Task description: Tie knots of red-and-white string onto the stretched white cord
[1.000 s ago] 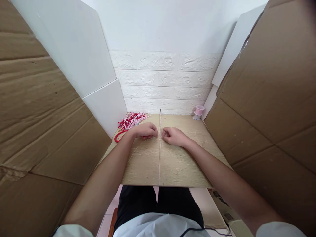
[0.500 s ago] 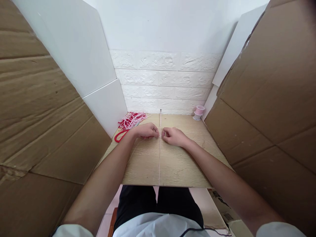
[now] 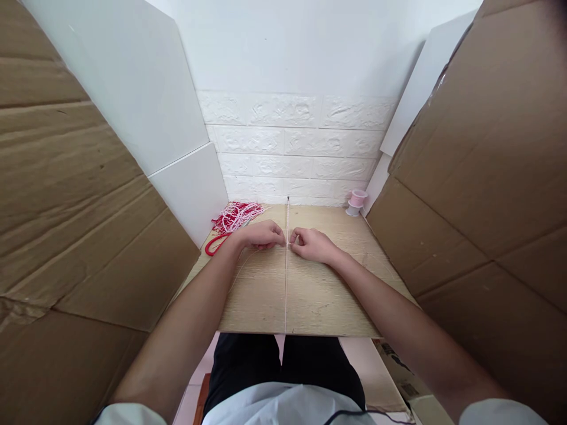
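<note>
A pale cord (image 3: 286,295) runs taut down the middle of the wooden board (image 3: 328,301), from a small dark pin (image 3: 288,198) at the back to the front edge. Its far stretch looks thicker, like braided or knotted work. My left hand (image 3: 264,234) is closed in a pinch just left of the cord, with a thin thread (image 3: 241,268) trailing from beneath it toward the front left. On the other side, my right hand (image 3: 310,244) pinches too, its fingertips close to the cord. Fine thread shows between the two pinches; the exact grip is too small to see.
Red and white cords (image 3: 239,216) lie heaped at the back left, beside red-handled scissors (image 3: 216,243) partly behind my left wrist. Two stacked thread spools (image 3: 357,200) stand at the back right. Cardboard walls (image 3: 478,177) flank both sides, and a white brick-patterned wall (image 3: 301,139) closes the back.
Both hands stay in almost the same place beside the cord. The left fingertips have shifted very slightly; little else differs.
</note>
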The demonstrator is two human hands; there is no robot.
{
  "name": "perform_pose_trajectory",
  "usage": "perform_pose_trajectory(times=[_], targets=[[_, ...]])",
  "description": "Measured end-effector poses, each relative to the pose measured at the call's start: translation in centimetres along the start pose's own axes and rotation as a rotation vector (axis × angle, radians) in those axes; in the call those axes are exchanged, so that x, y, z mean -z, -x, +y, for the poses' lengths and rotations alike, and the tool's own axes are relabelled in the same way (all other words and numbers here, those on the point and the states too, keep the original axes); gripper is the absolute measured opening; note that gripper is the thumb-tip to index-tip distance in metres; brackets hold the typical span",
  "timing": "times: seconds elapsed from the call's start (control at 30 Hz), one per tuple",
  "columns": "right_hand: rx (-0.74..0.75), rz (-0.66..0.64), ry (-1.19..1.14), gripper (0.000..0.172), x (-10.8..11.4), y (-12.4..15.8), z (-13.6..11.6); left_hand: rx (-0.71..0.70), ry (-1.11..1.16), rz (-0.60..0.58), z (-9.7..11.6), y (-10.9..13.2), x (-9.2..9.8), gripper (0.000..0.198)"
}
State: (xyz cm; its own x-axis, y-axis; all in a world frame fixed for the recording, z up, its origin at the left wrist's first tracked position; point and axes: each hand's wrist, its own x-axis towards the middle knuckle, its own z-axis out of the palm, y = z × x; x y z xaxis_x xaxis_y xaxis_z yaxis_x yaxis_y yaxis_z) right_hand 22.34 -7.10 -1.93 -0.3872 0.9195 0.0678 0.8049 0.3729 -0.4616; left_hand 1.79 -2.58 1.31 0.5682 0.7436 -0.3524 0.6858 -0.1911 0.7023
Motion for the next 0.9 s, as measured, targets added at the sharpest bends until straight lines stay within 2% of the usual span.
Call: perform_pose_trajectory(times=[0.5, 0.9], targets=[[0.011, 0.01, 0.025, 0.014, -0.1, -0.03, -0.25, -0.079, 0.009, -0.031, -0.03, -0.09, -0.11, 0.017], [0.004, 0.016, 0.021, 0.012, -0.03, -0.11, -0.31, -0.073, 0.005, -0.03, 0.14, 0.04, -0.09, 0.015]])
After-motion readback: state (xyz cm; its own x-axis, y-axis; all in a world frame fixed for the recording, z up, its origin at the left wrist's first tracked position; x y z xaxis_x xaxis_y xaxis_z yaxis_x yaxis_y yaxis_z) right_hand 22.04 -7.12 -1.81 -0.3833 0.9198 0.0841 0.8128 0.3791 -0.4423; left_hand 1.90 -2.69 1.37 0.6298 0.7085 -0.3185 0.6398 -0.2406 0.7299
